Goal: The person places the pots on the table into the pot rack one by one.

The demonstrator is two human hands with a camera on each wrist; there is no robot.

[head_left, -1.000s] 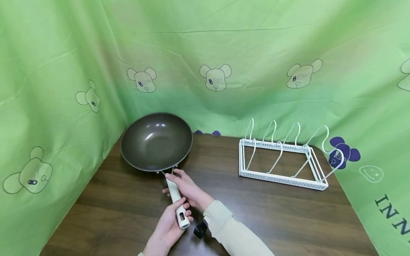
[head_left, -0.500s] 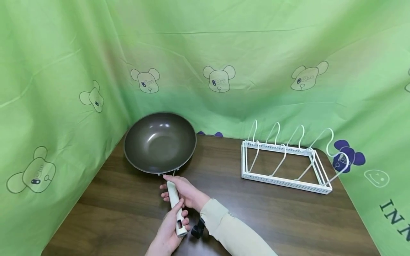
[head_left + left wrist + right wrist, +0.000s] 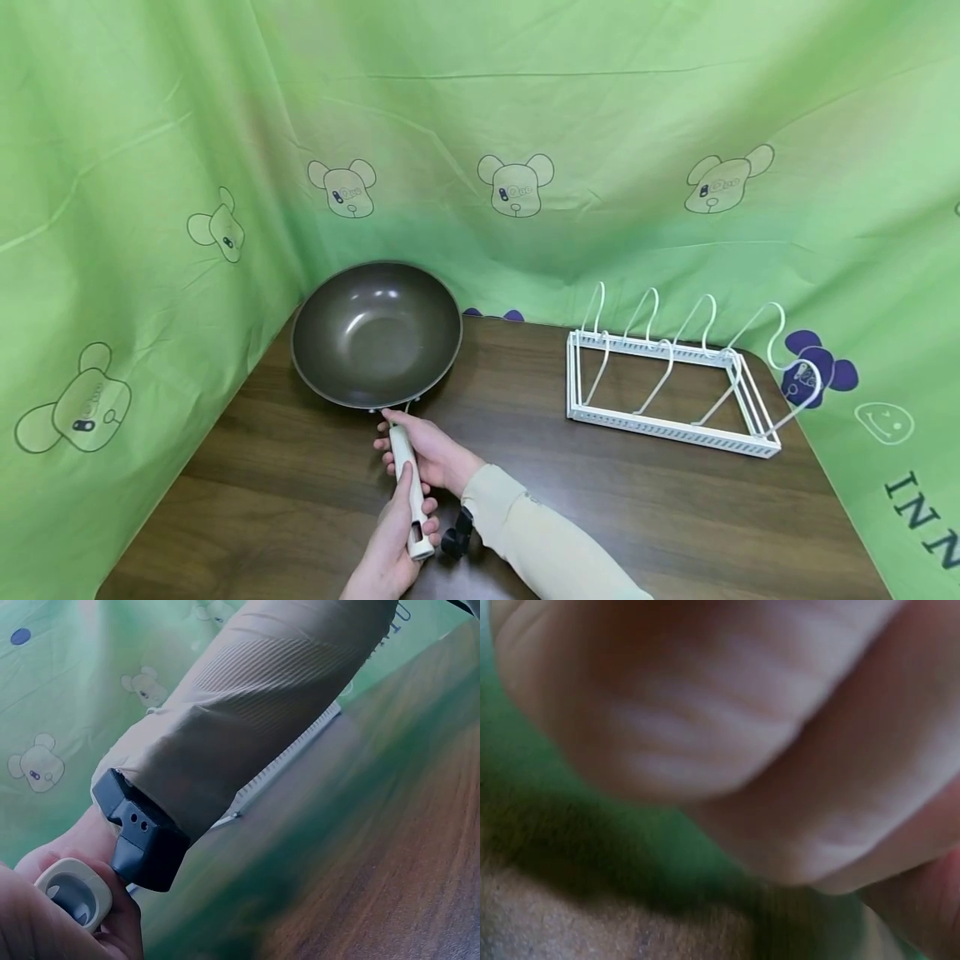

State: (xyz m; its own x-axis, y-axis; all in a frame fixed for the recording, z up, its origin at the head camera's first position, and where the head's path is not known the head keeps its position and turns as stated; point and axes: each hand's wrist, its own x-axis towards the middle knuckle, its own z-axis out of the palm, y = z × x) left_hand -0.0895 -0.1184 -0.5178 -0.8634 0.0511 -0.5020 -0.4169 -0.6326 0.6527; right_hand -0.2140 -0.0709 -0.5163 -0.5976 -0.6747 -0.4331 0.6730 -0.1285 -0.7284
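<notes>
In the head view, a frying pan point(image 3: 377, 333) is at the far left corner of the desk point(image 3: 675, 500), its bowl facing up and its white handle point(image 3: 402, 450) pointing toward the near edge. Whether its base rests on the desktop is hidden. Taking hold looks done, since both hands are on the handle; letting go is not yet done. A white wire rack point(image 3: 671, 428) stands by the far right corner, well apart from the pan, and no pan is in it.

The left hand point(image 3: 386, 542) comes up from the near edge and grips the handle's lower end, thumb laid along the top. The right hand point(image 3: 430, 446) holds the upper end, thumb close to the bowl, fingertips showing past the far side; its sleeve point(image 3: 551, 537) slants in from the near edge.

In the left wrist view, the handle's hollow end point(image 3: 102, 883) sits between the hands, and a black device point(image 3: 150, 832) is at the right cuff.

In the right wrist view, blurred fingers point(image 3: 705, 712) fill most of the frame, bent close together; their contact with the handle cannot be made out there.
</notes>
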